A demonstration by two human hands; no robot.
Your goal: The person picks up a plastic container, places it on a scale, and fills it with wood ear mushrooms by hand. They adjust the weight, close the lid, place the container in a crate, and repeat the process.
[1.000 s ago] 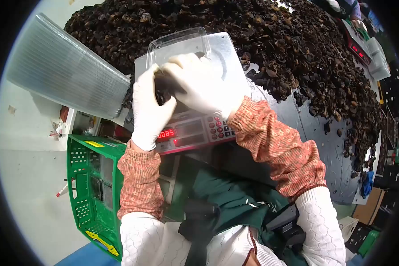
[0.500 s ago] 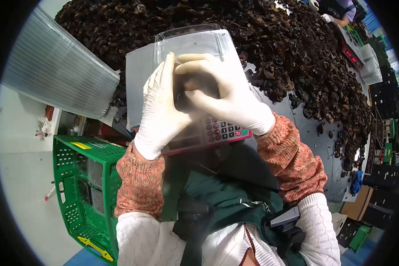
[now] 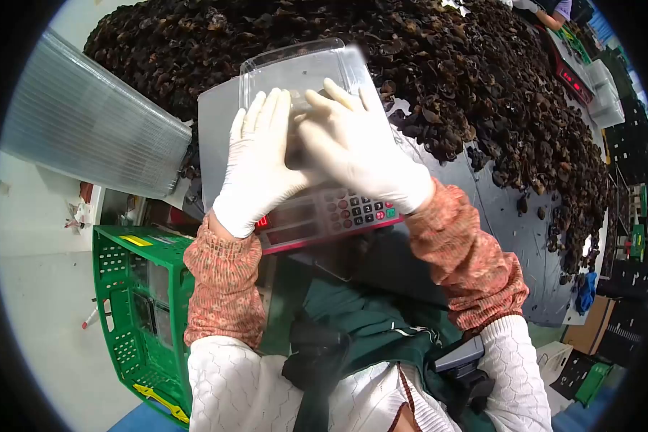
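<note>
A weighing scale (image 3: 371,209) with a keypad and red display sits before me, a clear plastic tray (image 3: 306,68) on its platform. My left hand (image 3: 255,158), in a white glove, lies along the tray's left side, fingers stretched out. Over the tray's right part is my gloved right hand (image 3: 371,151), its fingers spread and its thumb side blurred. Dark contents show only in the narrow gap between the hands; the rest of them is hidden. Neither hand visibly grips anything.
Dark curled pieces like wood ear mushrooms (image 3: 475,93) are heaped across the table. Nested clear trays (image 3: 93,119) stand at the left, above a green crate (image 3: 108,277). Far right are another scale (image 3: 574,81), white containers (image 3: 603,93) and another person's arm (image 3: 552,19).
My right hand's fingers have straightened from a curl around a brown piece and spread over the tray. My left hand has flattened slightly. The dark opening between the hands has narrowed.
</note>
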